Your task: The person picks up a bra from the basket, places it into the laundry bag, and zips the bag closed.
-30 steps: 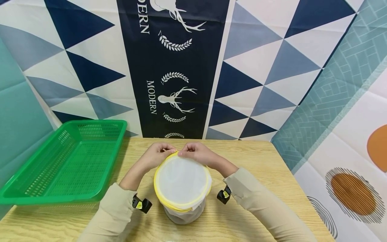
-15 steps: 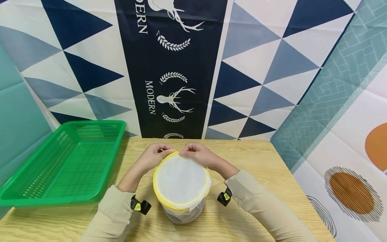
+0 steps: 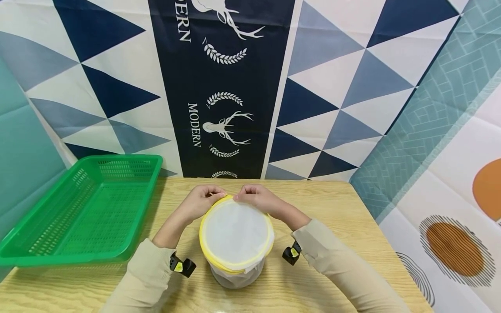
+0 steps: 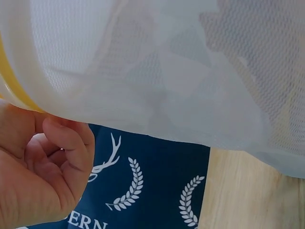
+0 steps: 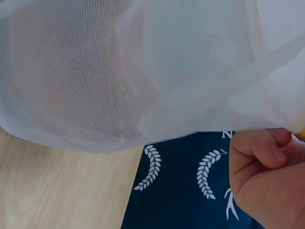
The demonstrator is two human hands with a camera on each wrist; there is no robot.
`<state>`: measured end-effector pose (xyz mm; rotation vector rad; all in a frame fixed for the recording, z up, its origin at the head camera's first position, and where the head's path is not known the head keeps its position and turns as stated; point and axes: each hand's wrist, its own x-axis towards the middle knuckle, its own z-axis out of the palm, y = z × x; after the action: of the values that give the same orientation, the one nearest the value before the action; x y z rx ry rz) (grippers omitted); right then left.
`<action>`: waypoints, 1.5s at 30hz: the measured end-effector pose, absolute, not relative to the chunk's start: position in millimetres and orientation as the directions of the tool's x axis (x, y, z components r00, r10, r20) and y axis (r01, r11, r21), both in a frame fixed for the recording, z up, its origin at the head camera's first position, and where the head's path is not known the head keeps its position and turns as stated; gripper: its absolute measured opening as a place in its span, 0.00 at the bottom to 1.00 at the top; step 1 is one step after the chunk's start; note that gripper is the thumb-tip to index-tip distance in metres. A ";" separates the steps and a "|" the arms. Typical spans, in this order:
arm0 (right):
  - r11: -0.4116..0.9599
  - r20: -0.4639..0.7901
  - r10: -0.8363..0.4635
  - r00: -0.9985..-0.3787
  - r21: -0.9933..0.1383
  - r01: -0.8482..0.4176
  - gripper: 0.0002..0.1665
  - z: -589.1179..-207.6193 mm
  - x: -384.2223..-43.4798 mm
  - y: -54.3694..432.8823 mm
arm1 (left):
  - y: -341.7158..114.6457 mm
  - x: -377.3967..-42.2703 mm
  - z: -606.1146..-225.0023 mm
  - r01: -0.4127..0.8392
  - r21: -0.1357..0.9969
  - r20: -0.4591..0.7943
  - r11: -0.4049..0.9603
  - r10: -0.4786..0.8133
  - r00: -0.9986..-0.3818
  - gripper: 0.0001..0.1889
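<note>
A round white mesh laundry bag with yellow trim stands on the table in the head view, its flat top facing up and its lower side slightly crumpled. At the far edge of that top, my left hand pinches the yellow trim between thumb and curled fingers. Just to its right, my right hand pinches the same rim. In the left wrist view, sheer mesh fills the upper part, with the left hand below the yellow band. The right wrist view has the right hand at the mesh's lower edge. Both fingertips are partly hidden.
A green plastic basket with perforated sides sits at the left of the wooden table. Behind the table hangs a patterned cloth with triangles and deer heads. Each wrist carries a small black camera.
My right hand has slid very slightly right along the yellow rim, away from the left hand. The left hand keeps its hold, and the bag stands in nearly the same spot.
</note>
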<state>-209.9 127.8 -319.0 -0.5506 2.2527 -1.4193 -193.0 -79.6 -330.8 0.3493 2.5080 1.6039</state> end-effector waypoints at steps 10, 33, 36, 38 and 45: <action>0.428 -0.153 -0.565 -0.811 -0.894 -0.130 0.15 -317.6 -214.9 121.6 | -80.1 -195.7 -329.2 0.132 0.892 -0.003 0.433 0.298 -0.955 0.12; 0.392 -0.160 -0.581 -0.798 -0.914 -0.102 0.11 -321.0 -210.8 131.4 | -79.5 -190.8 -333.1 0.122 0.906 0.016 0.405 0.257 -0.966 0.12; 0.400 -0.144 -0.581 -0.801 -0.908 -0.126 0.12 -319.3 -210.9 130.5 | -78.9 -190.1 -331.5 0.125 0.903 0.016 0.412 0.258 -0.966 0.11; 0.410 -0.142 -0.578 -0.803 -0.902 -0.136 0.13 -317.7 -210.9 129.5 | -78.1 -189.6 -330.1 0.129 0.900 0.015 0.416 0.266 -0.964 0.11; 0.419 -0.150 -0.599 -0.787 -0.896 -0.149 0.13 -316.7 -211.8 125.6 | -76.9 -189.1 -327.2 0.142 0.893 0.017 0.428 0.283 -0.959 0.11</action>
<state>-211.8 125.6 -316.7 -0.6346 2.2273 -1.3386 -189.1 -76.9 -327.2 0.3797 2.5373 1.5662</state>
